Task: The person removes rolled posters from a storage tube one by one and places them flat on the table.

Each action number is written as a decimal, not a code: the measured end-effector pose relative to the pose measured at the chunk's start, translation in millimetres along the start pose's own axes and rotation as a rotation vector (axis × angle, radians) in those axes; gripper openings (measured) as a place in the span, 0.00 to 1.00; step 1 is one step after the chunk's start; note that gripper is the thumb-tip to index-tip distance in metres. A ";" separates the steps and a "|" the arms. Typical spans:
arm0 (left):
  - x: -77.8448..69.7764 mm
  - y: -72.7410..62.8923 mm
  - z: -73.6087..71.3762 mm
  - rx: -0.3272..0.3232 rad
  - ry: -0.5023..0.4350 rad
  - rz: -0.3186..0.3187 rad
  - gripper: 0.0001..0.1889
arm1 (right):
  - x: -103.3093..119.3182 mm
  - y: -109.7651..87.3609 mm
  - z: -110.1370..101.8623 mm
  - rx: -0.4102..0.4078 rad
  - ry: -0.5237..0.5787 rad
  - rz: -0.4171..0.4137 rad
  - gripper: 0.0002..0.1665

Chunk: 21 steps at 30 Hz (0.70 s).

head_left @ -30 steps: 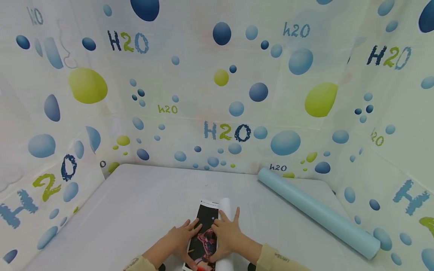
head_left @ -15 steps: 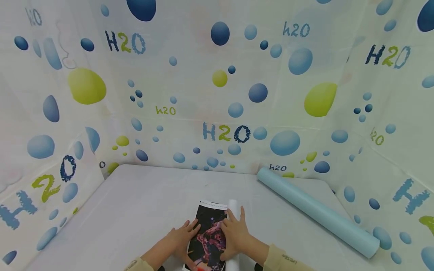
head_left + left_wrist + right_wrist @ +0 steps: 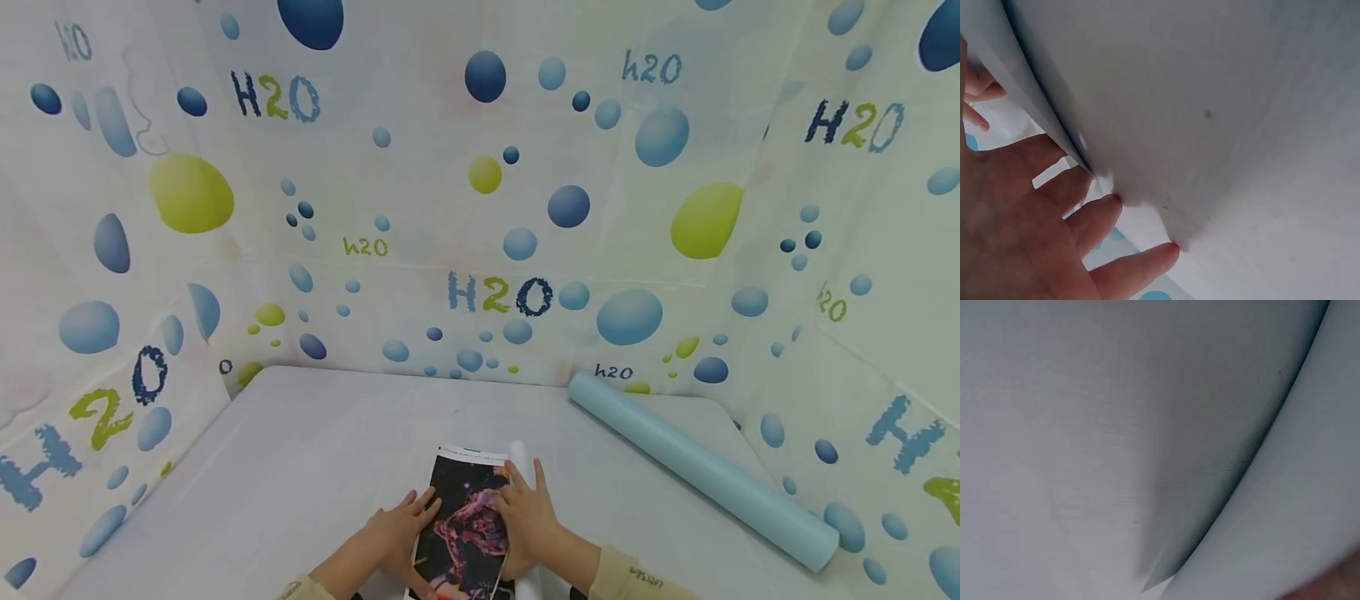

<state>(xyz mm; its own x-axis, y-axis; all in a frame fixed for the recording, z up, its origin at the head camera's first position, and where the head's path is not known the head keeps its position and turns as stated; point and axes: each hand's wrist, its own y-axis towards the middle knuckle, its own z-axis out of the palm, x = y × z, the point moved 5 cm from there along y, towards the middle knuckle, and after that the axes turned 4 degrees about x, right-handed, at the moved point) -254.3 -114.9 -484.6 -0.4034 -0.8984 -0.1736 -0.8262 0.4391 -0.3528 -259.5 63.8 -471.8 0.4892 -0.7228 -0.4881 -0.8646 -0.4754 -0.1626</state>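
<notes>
A poster (image 3: 468, 542) with a dark, pink-toned picture and a white border lies partly unrolled on the table, its right side still curled into a white roll (image 3: 517, 454). My left hand (image 3: 397, 537) rests on its left edge with fingers spread. In the left wrist view, straight fingers (image 3: 1141, 265) reach the white surface beside the paper's edge (image 3: 1029, 87). On the poster's right side, my right hand (image 3: 531, 525) presses along the roll, fingers extended and thumb lower down. The right wrist view shows mostly the roll's white curve (image 3: 1272, 500), with only a sliver of skin.
A long light-blue tube (image 3: 705, 471) lies diagonally on the right side of the white-covered table (image 3: 315, 442). Behind and at both sides hangs a curtain (image 3: 420, 167) printed with bubbles and H2O lettering.
My right hand has moved to the right with the roll, and more of the picture shows. My left hand has stayed at the left edge.
</notes>
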 end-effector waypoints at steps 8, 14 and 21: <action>7.9 -0.4 2.5 -0.002 0.008 -0.042 0.62 | -25.1 -6.8 20.8 0.004 0.041 0.045 0.59; 7.2 -0.9 1.4 0.014 -0.011 -0.041 0.61 | -34.6 -16.2 25.0 -0.011 0.013 0.026 0.57; 12.3 -0.3 1.6 0.001 -0.002 -0.037 0.63 | -47.0 -21.5 34.3 -0.023 0.019 0.030 0.58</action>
<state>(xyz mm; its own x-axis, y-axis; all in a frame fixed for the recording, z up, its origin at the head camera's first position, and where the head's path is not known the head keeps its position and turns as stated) -258.3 -126.1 -488.2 -0.3714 -0.9143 -0.1619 -0.8404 0.4051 -0.3601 -267.9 125.2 -474.8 0.4655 -0.7462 -0.4758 -0.8761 -0.4646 -0.1286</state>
